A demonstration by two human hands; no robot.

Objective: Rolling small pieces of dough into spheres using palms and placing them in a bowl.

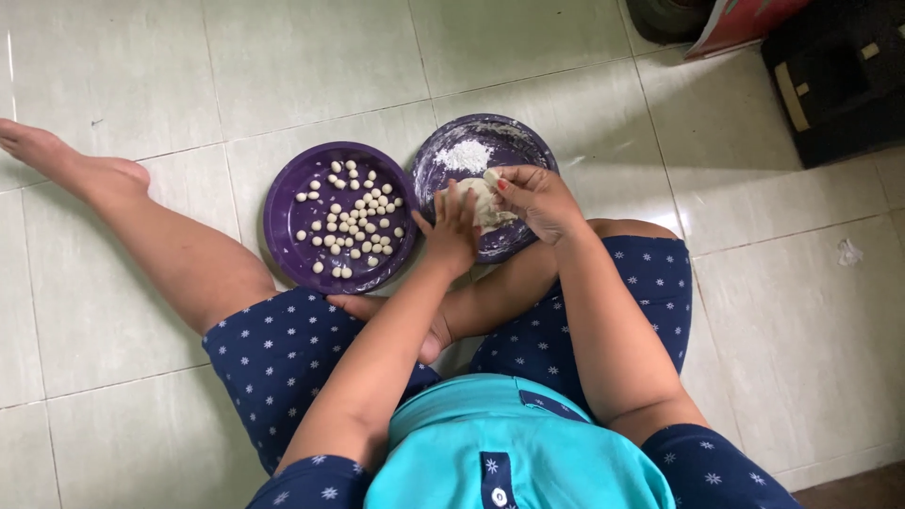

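On the tiled floor (123,57), both hands (left (451,229), right (537,200)) pinch dough (483,200) over a purple plate (443,170).

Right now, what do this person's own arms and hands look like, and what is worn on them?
Both arms are bare to the shoulder, with no sleeves, watch or bangles visible. The right hand shows red polish on one nail. The left hand is plain; no rings can be made out.

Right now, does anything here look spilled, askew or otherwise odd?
Nothing serious. Both hands, left hand and right hand, work a dough lump over the floured purple plate; small dough balls lie inside the other purple plate. Only a crumpled white scrap lies stray on the floor tiles.
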